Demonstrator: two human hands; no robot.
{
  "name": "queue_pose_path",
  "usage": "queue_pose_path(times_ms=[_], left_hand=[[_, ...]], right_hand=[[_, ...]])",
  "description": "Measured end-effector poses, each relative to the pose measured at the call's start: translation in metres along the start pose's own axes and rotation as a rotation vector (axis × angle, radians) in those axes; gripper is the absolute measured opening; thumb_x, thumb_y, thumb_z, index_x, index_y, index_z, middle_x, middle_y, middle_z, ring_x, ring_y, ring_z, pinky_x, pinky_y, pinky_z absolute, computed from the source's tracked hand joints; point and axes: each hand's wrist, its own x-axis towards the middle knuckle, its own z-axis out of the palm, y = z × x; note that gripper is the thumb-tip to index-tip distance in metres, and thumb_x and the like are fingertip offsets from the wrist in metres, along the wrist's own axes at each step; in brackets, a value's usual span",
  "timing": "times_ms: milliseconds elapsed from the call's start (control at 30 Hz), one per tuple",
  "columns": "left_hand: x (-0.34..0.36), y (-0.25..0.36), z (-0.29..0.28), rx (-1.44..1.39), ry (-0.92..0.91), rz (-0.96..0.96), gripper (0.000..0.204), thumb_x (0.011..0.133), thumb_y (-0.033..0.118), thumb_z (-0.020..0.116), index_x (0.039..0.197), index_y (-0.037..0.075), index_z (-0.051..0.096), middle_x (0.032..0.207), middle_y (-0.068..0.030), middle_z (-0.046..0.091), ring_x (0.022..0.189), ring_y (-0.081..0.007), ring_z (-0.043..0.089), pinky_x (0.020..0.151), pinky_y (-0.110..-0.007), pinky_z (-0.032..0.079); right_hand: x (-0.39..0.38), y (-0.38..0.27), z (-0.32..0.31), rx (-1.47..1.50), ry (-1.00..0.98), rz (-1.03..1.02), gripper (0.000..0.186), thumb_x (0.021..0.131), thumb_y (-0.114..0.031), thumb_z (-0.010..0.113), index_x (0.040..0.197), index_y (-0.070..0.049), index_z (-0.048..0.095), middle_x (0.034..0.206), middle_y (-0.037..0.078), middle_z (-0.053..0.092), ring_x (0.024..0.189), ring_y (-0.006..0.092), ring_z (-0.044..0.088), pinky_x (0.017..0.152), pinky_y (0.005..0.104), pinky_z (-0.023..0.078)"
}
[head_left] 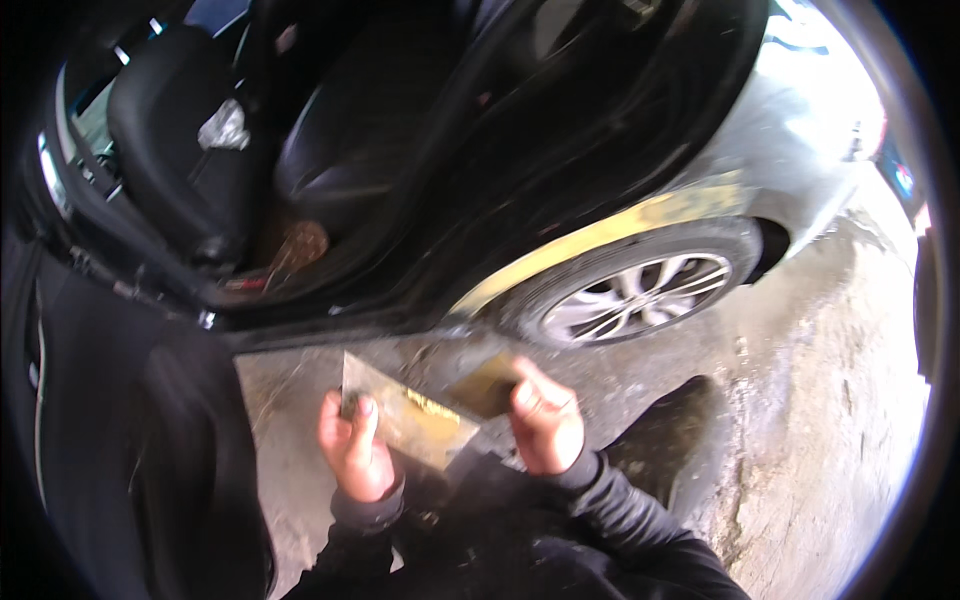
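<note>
My left hand [358,458] pinches the corner of a flat, thin filler board [396,424], its thumb on top. A ridge of yellow body filler [430,405] lies along the board's far right edge, with a yellowish smear below it. My right hand [548,428] is closed on a small filler spreader [484,387], which is yellowish and blurred. The spreader is held to the right of the board, with a small gap between them. Ahead, a band of yellow filler [575,247] follows the wheel arch of a silver car [815,125].
The car's wheel [640,300] stands just beyond my right hand. A dark open door [130,420] is on my left, and another [590,110] hangs over the upper middle. Seats [165,140] show inside. My bent knee [685,430] is above stained concrete floor [800,400].
</note>
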Motion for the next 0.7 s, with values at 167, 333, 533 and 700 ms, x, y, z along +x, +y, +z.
queue_pose_path(times_ms=[167, 333, 533, 700], left_hand=[[-0.008, -0.013, 0.036, 0.022, -0.001, 0.024, 0.013, 0.104, 0.011, 0.073, 0.104, 0.005, 0.062, 0.092, 0.0005, 0.067, 0.087, -0.0078, 0.06, 0.086, -0.026, 0.045], [0.002, -0.011, 0.046, -0.097, -0.029, 0.028, 0.007, 0.106, 0.008, 0.069, 0.11, 0.005, 0.063, 0.103, -0.0027, 0.072, 0.093, -0.0114, 0.065, 0.087, -0.028, 0.05], [-0.021, -0.029, 0.073, -0.358, -0.394, -0.594, 0.031, 0.104, 0.002, 0.069, 0.134, 0.002, 0.066, 0.124, -0.0105, 0.076, 0.113, -0.0212, 0.072, 0.103, -0.036, 0.056], [-0.028, -0.023, 0.099, -0.578, -0.444, -0.551, 0.034, 0.106, 0.004, 0.066, 0.139, -0.001, 0.063, 0.136, -0.0155, 0.074, 0.118, -0.0245, 0.072, 0.109, -0.038, 0.054]], right_hand=[[-0.031, -0.031, 0.01, -0.348, -0.245, -0.187, 0.036, 0.106, -0.014, 0.075, 0.138, 0.001, 0.074, 0.14, 0.017, 0.075, 0.128, 0.0255, 0.07, 0.113, 0.0393, 0.051], [-0.024, -0.047, -0.027, -0.701, -0.346, -0.495, 0.027, 0.107, -0.015, 0.073, 0.129, 0.0, 0.078, 0.126, 0.015, 0.08, 0.118, 0.0271, 0.074, 0.102, 0.0384, 0.057], [-0.017, -0.056, -0.055, 0.199, -0.058, -0.091, 0.009, 0.11, -0.015, 0.069, 0.113, -0.009, 0.063, 0.099, -0.002, 0.07, 0.091, 0.0099, 0.066, 0.085, 0.0272, 0.052], [-0.029, -0.051, -0.06, 0.024, -0.268, -0.004, 0.016, 0.106, -0.011, 0.074, 0.115, -0.007, 0.062, 0.104, 0.0, 0.071, 0.094, 0.0093, 0.065, 0.086, 0.0268, 0.051]])
